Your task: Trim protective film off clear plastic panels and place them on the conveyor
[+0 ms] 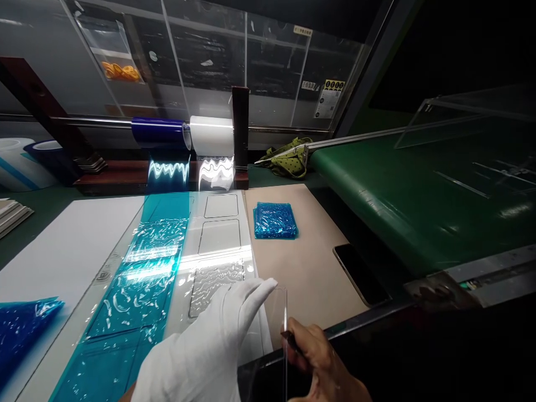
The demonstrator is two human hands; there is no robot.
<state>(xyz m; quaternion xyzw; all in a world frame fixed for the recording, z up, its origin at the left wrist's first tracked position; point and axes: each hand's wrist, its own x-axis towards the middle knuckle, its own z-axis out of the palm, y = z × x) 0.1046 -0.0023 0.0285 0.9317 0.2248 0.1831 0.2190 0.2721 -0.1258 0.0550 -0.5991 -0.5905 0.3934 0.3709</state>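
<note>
My left hand, in a white glove, grips a thin clear plastic panel from the left, fingers closed around its upper part. The panel stands on edge near the front of the table, and its lower part is hard to make out. My bare right hand pinches a small dark tool against the panel's right edge; its exact kind is unclear. To the left run a strip of blue film and a strip of clear film over outlined rectangles. A stack of blue film-covered pieces lies beyond my hands.
A blue roll and a white roll hang on a rod at the back. A phone lies at the brown board's right edge. The green conveyor belt borders the right. Blue film lies at left.
</note>
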